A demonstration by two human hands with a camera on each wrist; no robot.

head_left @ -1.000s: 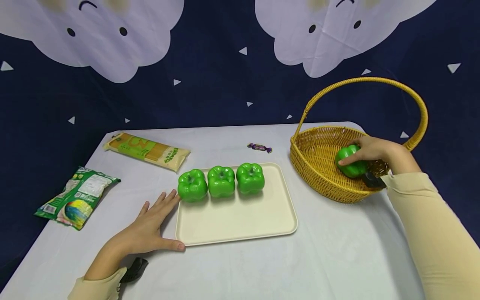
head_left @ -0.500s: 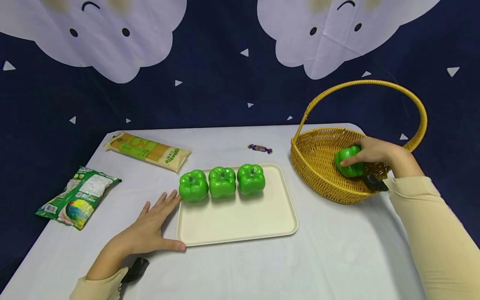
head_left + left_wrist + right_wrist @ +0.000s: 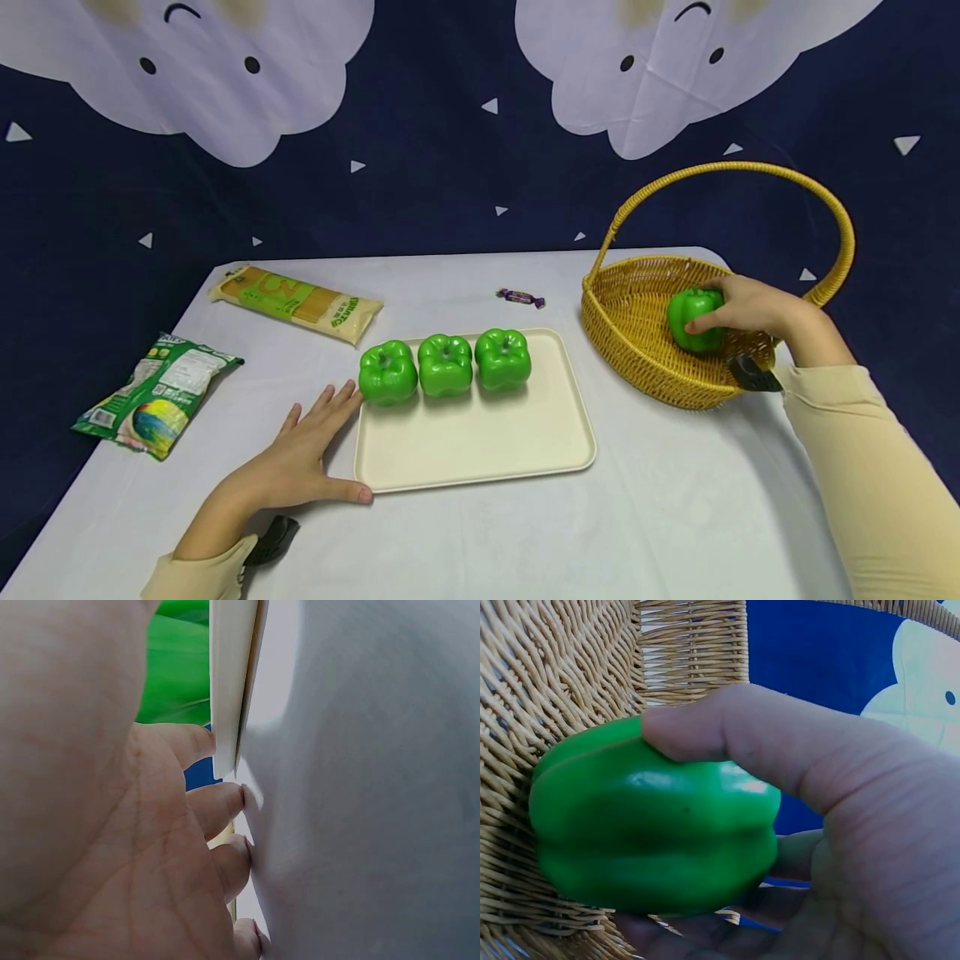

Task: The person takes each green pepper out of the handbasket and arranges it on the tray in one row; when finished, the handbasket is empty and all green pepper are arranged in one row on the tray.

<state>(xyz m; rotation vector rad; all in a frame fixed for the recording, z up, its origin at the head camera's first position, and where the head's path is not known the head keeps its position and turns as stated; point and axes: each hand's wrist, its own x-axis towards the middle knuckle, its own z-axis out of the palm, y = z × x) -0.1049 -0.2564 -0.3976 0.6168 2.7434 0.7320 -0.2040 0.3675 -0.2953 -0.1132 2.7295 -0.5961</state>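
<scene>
Inside the wicker basket (image 3: 626,350) at the right, my right hand (image 3: 761,308) grips a green bell pepper (image 3: 686,312). The right wrist view shows the thumb across one side of that pepper (image 3: 656,825) and fingers curled round the other, its far end against the woven bottom. My left hand (image 3: 296,462) lies spread at the left edge of the cream tray (image 3: 472,446), fingertips on the tabletop and touching or very near the rim. Along the tray's back edge stand three green bell peppers: a left one (image 3: 387,373), a middle one (image 3: 445,367) and a right one (image 3: 502,360).
At the back left lies a noodle packet (image 3: 296,302), with a green snack bag (image 3: 159,396) nearer on the left. A purple wrapped candy (image 3: 521,297) is behind the tray. The basket's tall handle (image 3: 735,167) arches above my right hand.
The bell pepper in my right hand has tipped more upright and shifted slightly left within the basket. My left hand and the tray keep their places.
</scene>
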